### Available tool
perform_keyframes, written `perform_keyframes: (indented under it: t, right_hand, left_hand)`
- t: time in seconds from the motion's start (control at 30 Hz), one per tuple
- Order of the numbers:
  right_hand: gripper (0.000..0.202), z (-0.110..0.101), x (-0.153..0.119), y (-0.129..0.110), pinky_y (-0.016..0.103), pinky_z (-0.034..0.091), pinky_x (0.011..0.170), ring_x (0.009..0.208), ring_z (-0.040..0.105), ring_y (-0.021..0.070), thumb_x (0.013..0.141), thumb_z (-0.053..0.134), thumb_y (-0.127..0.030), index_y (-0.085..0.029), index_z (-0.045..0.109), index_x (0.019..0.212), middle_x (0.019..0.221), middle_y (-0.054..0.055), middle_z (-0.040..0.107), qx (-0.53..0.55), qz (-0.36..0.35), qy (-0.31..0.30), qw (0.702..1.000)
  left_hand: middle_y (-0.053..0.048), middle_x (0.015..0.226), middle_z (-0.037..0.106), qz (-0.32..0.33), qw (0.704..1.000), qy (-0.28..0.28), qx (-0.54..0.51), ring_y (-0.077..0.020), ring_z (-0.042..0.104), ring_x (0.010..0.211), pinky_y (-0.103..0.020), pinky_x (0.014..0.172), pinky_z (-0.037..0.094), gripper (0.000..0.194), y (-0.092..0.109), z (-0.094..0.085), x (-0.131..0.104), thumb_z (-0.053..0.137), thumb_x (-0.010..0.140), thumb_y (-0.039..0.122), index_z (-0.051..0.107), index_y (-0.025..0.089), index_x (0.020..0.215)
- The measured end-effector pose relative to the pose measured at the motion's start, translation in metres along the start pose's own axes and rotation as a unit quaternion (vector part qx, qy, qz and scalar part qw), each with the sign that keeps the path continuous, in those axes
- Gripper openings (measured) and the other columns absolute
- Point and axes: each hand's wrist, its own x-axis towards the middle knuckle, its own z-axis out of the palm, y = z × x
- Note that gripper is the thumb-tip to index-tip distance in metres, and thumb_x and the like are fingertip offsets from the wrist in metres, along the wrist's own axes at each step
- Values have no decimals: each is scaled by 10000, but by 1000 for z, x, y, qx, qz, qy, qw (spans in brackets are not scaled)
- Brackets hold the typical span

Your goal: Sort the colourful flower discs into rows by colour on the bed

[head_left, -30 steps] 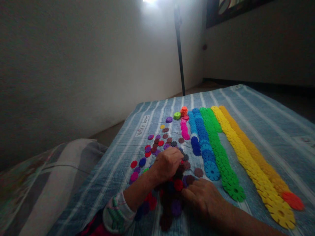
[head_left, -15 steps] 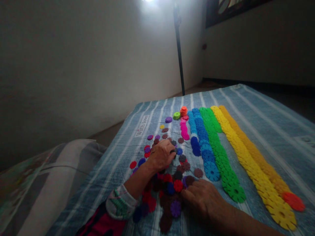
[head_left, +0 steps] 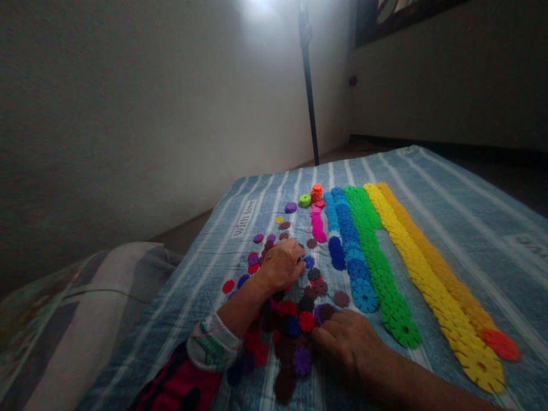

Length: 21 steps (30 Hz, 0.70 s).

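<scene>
My left hand (head_left: 282, 264) is over the far part of a scatter of loose snowflake discs. Its fingers are curled down, with the tips beside a blue disc (head_left: 309, 262); what they hold, if anything, is hidden. Closed and resting low at the right side of the scatter, my right hand (head_left: 349, 342) has its fingertips out of sight. A red disc (head_left: 306, 321) and a dark brown disc (head_left: 327, 312) lie close to it. Between my arms, brown, red, black and blue discs overlap, with a purple disc (head_left: 302, 361) on top.
Overlapping rows of discs run lengthwise on the right: blue (head_left: 349, 228), green (head_left: 385, 274), yellow (head_left: 428, 285) and orange-yellow (head_left: 432, 251). Short pink discs (head_left: 317, 225) and an orange stack (head_left: 317, 192) stand farther back. A striped cloth (head_left: 479, 217) lies underneath. A dark pole (head_left: 310, 97) rises behind.
The view has shifted slightly, so everything sits a little farther left. My left fingers have moved slightly among the dark discs; my right hand stays almost in place.
</scene>
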Motion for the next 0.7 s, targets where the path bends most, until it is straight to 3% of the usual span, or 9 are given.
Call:
perform_keyframes:
  t: [0.2,0.33,0.5,0.7]
  right_hand:
    - [114,0,0,2,318,246,526,538,468,136,879,489,-119,-222,475,833,645,-31,583,-4,-8,-14,1000]
    - [106,1,-1,3,316,258,533,547,471,133,887,500,-143,-220,469,822,653,-29,586,-10,-8,-35,999]
    - [109,-4,2,0,323,260,531,541,465,137,876,504,-132,-220,475,818,660,-34,588,-6,2,-36,999]
    - [139,0,2,1,313,245,522,515,442,132,884,472,-147,-220,459,766,617,-34,569,-21,-12,-3,1000]
  left_hand:
    - [-82,950,603,2,999,-42,5,-221,566,917,-347,805,483,147,11,0,10,567,799,240,659,165,886]
    - [-54,953,630,-4,999,-31,-21,-206,585,901,-323,801,475,204,6,1,15,597,732,180,625,175,934]
    - [1,771,636,-29,993,-13,-109,-149,585,731,-251,670,440,83,4,-2,20,591,711,156,616,178,788]
    - [24,689,635,9,974,17,-225,-123,588,694,-220,658,442,67,29,-3,27,567,732,153,627,168,704]
